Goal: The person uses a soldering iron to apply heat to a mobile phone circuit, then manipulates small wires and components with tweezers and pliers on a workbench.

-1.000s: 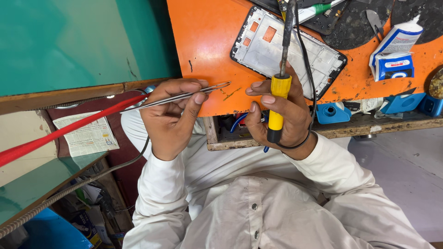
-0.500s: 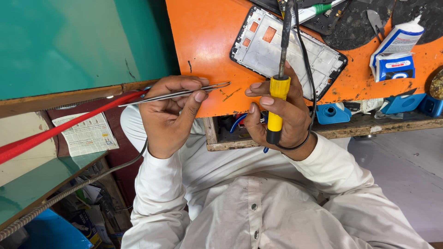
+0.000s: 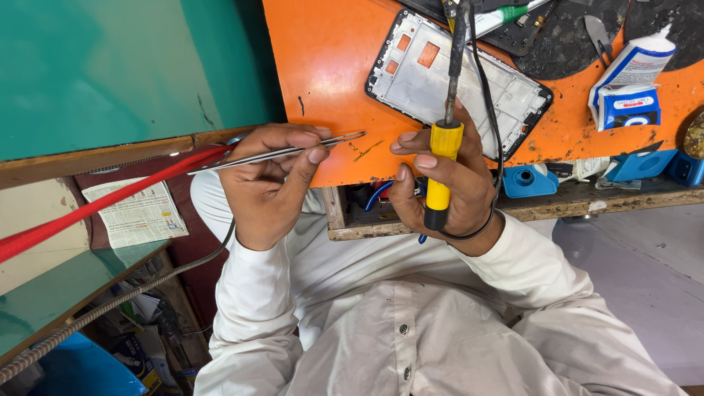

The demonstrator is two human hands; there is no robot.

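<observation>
My left hand (image 3: 268,183) grips thin metal tweezers (image 3: 293,150), their closed tips reaching right over the near edge of the orange work mat (image 3: 330,66). My right hand (image 3: 444,187) is closed around the yellow handle of a soldering iron (image 3: 442,147); its dark shaft runs up across an opened phone frame (image 3: 458,81) lying on the mat. The iron's black cord loops over the frame and around my wrist. Small gold scraps lie on the mat between my two hands.
A white-and-blue tube and box (image 3: 627,88) sit at the mat's right, beside a black pad (image 3: 572,37) with small tools. Blue plastic parts (image 3: 645,165) line the wooden bench edge. A red strap (image 3: 95,209) crosses at left, over a shelf with a newspaper sheet (image 3: 136,213).
The tweezers have tilted slightly, their tips staying near the mat's edge. My right hand and the soldering iron have held still.
</observation>
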